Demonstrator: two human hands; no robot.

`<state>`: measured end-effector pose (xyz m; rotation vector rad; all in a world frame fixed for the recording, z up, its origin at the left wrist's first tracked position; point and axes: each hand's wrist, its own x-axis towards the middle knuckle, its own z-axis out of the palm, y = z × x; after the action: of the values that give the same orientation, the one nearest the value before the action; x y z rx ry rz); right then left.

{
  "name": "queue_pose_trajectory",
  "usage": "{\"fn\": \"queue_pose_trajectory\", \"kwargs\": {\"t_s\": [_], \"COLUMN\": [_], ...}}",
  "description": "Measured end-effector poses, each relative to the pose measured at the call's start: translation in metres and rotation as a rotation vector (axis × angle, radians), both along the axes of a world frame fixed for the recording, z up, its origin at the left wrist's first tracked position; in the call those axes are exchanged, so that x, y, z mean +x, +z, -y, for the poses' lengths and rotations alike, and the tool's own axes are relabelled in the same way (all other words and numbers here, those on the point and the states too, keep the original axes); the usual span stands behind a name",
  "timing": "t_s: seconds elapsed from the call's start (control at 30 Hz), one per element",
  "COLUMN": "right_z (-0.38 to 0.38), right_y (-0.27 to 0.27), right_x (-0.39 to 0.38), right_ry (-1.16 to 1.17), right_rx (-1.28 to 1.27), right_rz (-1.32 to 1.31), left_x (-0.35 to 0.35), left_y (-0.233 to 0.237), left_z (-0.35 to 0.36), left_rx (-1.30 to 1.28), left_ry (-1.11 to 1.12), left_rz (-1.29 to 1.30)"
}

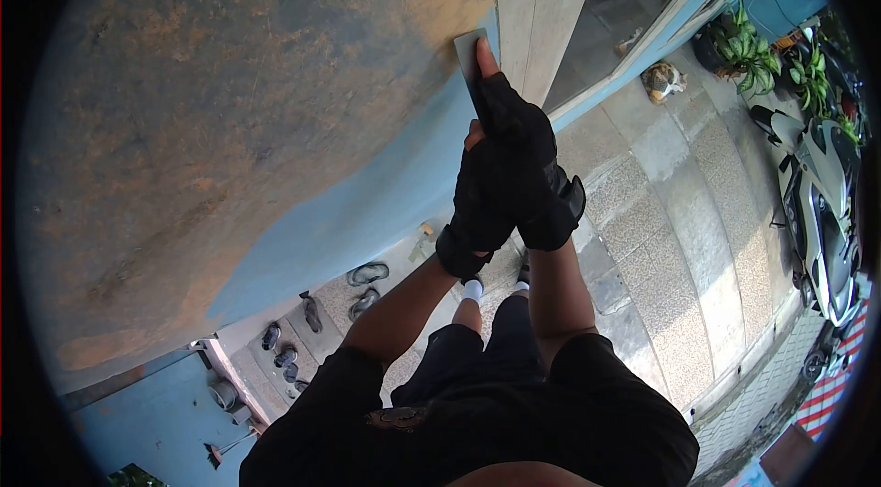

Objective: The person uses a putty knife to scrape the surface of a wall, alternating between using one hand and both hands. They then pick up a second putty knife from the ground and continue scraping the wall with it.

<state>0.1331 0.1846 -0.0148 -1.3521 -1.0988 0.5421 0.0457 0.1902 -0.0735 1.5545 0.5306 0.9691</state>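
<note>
Gripping a flat, grey scraper (467, 51), gloved right hand (518, 138) (left hand (479, 202), hold unclear)

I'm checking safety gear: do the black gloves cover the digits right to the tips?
No: the black gloves leave skin bare on the digit lying along the metal blade.

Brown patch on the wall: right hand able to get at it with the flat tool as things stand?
Likely yes: the right hand has the flat tool at or close to the brown patch, near its edge, and nothing visible blocks the way.
</note>
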Motion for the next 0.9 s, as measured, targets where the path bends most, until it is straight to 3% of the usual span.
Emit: {"fn": "queue_pose_trajectory", "kwargs": {"t_s": [0.07,0.1,0.17,0.2,0.27,0.4,0.47,0.5,0.57,0.6,0.67,0.7,0.77,0.9], "right_z": [0.001,0.001,0.000,0.002,-0.002,-0.008,0.002,0.004,-0.003,-0.004,-0.002,-0.001,0.003,-0.002], "right_y": [0.002,0.002,0.002,0.001,0.000,-0.007,0.000,0.004,0.001,0.000,0.003,0.004,0.002,0.009], "right_x": [0.000,0.000,0.000,-0.001,-0.001,-0.001,-0.001,0.000,0.000,-0.002,-0.001,-0.001,-0.004,-0.007], "right_ry": [-0.008,-0.019,-0.037,-0.043,-0.037,-0.011,0.017,0.035,0.017,-0.002,-0.023,-0.046,-0.038,-0.083], "right_rx": [0.000,-0.001,0.004,-0.004,0.021,0.095,0.007,-0.077,-0.032,0.005,0.023,0.043,-0.002,0.029], "right_rz": [0.019,0.038,0.075,0.085,0.066,-0.013,-0.009,0.002,-0.005,-0.021,0.022,0.061,0.087,0.054], "left_x": [0.004,0.006,0.008,0.006,0.000,-0.002,-0.001,-0.001,0.000,0.001,0.003,0.001,0.000,-0.003], "left_y": [0.001,0.000,-0.004,-0.006,-0.006,-0.005,0.002,-0.003,-0.017,-0.016,-0.013,-0.015,-0.019,0.008], "left_z": [0.007,0.008,0.005,0.008,0.006,-0.001,0.007,0.006,0.003,0.003,0.003,0.006,0.011,0.005], "left_rx": [-0.307,-0.308,-0.684,-0.690,-0.371,-0.138,0.061,0.063,-0.231,-0.234,-0.629,-0.630,-0.245,-0.288], "left_ry": [-0.042,-0.040,-0.310,-0.298,-0.046,-0.082,0.052,0.053,-0.024,-0.023,-0.186,-0.180,0.088,-0.020], "left_rz": [0.269,0.273,0.709,0.707,0.054,0.016,-0.057,-0.057,0.112,0.112,0.416,0.415,0.027,0.188]}}
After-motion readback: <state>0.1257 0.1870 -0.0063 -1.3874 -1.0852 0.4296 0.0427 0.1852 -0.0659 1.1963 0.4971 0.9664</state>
